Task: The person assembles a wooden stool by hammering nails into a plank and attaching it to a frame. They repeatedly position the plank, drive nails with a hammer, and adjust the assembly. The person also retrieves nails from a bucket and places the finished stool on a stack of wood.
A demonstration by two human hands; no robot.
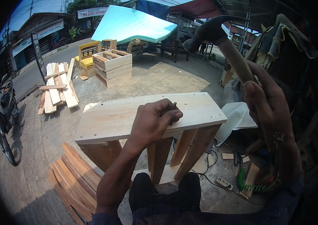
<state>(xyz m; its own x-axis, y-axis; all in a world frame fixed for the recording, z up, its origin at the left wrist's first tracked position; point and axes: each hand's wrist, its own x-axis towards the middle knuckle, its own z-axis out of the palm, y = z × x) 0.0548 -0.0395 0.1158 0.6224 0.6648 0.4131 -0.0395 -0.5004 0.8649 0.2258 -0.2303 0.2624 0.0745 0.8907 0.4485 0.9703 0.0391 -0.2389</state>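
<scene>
My left hand (153, 119) rests on the pale wooden top board (110, 116), its thumb and forefinger pinched on a nail (175, 104) whose head sticks up above the fingers. Several nail heads dot the board near its ends. Up at the right, my right hand (266, 92) is closed around the wooden handle of a claw hammer (215, 35), raised well above the board. The hammer's dark metal head is apart from the nail. Below the board stand the upright planks (194, 153) of the wooden frame, between me and the board's far side.
Curved wooden strips (74, 180) lie on the ground at left, and a plank pile (57, 88) farther off. A slatted wooden crate (114, 69) stands ahead. At lower right are a power strip (224, 183) and a green coiled hose (247, 185). A motorcycle (1, 112) is parked far left.
</scene>
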